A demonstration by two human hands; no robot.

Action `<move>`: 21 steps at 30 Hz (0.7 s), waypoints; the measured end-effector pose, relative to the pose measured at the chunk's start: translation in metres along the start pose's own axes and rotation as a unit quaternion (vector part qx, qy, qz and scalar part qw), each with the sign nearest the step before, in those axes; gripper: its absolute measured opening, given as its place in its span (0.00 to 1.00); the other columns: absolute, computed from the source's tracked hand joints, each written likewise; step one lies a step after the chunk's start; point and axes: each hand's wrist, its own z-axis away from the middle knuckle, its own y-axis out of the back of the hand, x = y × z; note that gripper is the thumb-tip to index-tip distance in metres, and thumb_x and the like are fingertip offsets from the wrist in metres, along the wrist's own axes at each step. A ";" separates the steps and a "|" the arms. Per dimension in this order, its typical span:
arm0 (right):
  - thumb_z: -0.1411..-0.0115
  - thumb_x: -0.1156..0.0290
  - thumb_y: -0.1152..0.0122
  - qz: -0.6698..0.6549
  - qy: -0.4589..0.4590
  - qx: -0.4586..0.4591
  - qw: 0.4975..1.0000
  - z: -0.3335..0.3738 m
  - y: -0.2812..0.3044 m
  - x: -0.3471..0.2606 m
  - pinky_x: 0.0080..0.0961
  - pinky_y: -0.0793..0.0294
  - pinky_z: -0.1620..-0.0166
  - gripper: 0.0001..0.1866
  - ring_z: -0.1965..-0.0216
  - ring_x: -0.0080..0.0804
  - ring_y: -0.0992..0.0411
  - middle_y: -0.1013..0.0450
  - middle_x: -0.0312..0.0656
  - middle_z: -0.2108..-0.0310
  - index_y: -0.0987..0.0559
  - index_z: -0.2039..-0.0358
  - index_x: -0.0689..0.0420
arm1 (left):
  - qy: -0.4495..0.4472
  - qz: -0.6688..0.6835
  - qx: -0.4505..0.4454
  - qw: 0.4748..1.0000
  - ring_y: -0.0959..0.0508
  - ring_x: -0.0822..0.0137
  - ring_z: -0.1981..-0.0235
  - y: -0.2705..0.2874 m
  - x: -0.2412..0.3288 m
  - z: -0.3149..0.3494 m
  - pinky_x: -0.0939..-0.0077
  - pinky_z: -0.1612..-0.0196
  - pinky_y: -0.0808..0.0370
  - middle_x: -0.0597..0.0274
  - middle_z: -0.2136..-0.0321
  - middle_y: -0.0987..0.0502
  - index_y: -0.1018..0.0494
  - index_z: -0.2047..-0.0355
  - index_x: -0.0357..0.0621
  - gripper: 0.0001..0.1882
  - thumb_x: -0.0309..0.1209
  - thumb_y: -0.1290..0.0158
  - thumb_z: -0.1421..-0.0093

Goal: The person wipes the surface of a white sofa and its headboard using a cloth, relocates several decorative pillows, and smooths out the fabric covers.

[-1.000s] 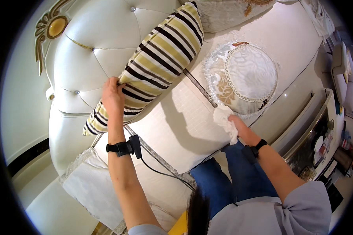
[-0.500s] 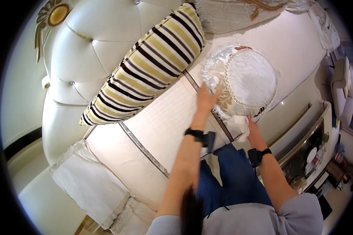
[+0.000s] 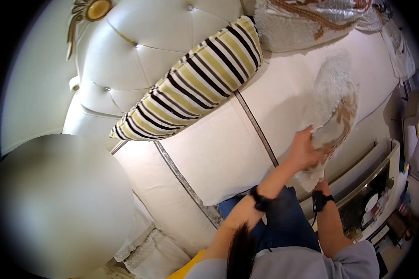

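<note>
A round cushion with pale lace and gold-brown patterning is tipped up on its edge above the sofa seat, slightly blurred. My left hand is closed on its lower left side, fingers reaching over the patterned cover. By the cushion's lower end, my right hand is close to a white piece of fabric. Its fingers are mostly hidden, and what they hold is unclear. A striped cushion in black, white and yellow-green leans along the sofa back, apart from both hands.
The cream sofa seat is crossed by dark decorative strips. A tufted backrest rises at the left, and a lace-trimmed cushion lies at the far end. A cabinet stands at the right. A blurred round patch covers the lower left.
The round cushion has gone from lying on the seat to tipped on edge, farther right. My left hand has moved right onto it. The right hand has shifted right and nearer.
</note>
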 end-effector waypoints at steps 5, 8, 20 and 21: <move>0.40 0.61 0.43 0.022 0.038 -0.097 0.994 0.050 -0.116 -0.010 0.32 0.29 0.52 0.31 0.51 0.36 0.31 0.31 0.42 0.49 0.38 0.40 0.60 | -0.016 -0.163 -0.036 0.986 0.20 0.68 0.67 0.150 0.103 0.030 0.73 0.59 0.24 0.60 0.67 0.19 0.26 0.58 0.38 0.29 0.33 0.29 0.61; 0.40 0.62 0.43 0.090 0.093 -0.173 0.976 0.068 -0.212 -0.010 0.33 0.29 0.51 0.31 0.50 0.37 0.31 0.32 0.42 0.48 0.39 0.39 0.59 | -0.109 -0.088 0.095 0.986 0.21 0.66 0.62 0.226 0.135 0.051 0.71 0.56 0.24 0.58 0.64 0.20 0.26 0.57 0.38 0.32 0.31 0.27 0.64; 0.50 0.68 0.30 0.390 0.239 -0.300 0.837 -0.031 -0.494 0.078 0.33 0.35 0.43 0.53 0.42 0.44 0.39 0.45 0.58 0.39 0.57 0.35 0.67 | 0.029 -0.264 0.301 0.916 0.42 0.49 0.37 0.421 0.111 -0.005 0.62 0.37 0.41 0.37 0.36 0.50 0.62 0.33 0.36 0.60 0.47 0.35 0.53; 0.50 0.68 0.30 0.369 0.226 -0.314 0.845 -0.034 -0.497 0.085 0.33 0.35 0.43 0.53 0.41 0.45 0.40 0.44 0.58 0.39 0.57 0.35 0.67 | 0.015 -0.244 0.299 0.922 0.41 0.47 0.38 0.416 0.103 -0.002 0.61 0.37 0.41 0.34 0.39 0.46 0.60 0.35 0.32 0.57 0.43 0.34 0.53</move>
